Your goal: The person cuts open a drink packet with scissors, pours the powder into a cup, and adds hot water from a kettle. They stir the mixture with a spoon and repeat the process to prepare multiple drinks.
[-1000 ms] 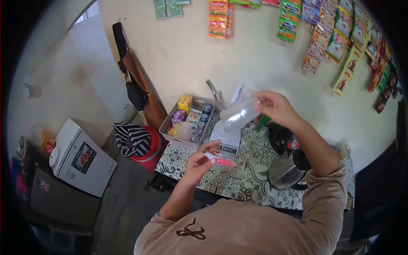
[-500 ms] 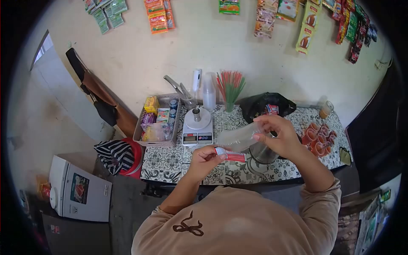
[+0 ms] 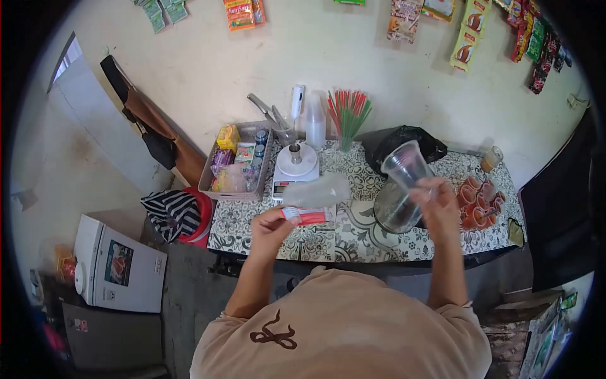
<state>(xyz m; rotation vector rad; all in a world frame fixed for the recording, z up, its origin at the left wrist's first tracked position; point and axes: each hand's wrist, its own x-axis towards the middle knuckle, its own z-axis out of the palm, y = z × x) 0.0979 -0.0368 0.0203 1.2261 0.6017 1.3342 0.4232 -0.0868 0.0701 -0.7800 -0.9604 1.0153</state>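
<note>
My left hand (image 3: 274, 230) is closed on a red and white wrapper (image 3: 314, 216), pinched between thumb and fingers. A long clear plastic piece (image 3: 317, 191), like a sleeve of nested cups, lies along the wrapper's upper edge. My right hand (image 3: 437, 201) grips a clear plastic cup (image 3: 407, 165) near its lower end, the cup tilted with its wide rim up and to the left. Below and left of that hand stands a clear pitcher (image 3: 394, 211) on the patterned table (image 3: 360, 246), partly covered by the cup and fingers.
A digital scale (image 3: 295, 167) carries a small metal cup (image 3: 295, 151). Left of it sits a basket (image 3: 203, 186) of packets and jars. Behind are straws (image 3: 347, 120), stacked cups (image 3: 315, 126) and a black bag (image 3: 404, 142). Several cups with reddish contents (image 3: 476, 202) stand at right.
My right hand has moved right, away from the clear sleeve, and now holds a single cup upright at a tilt. My left hand has shifted left with the wrapper.
</note>
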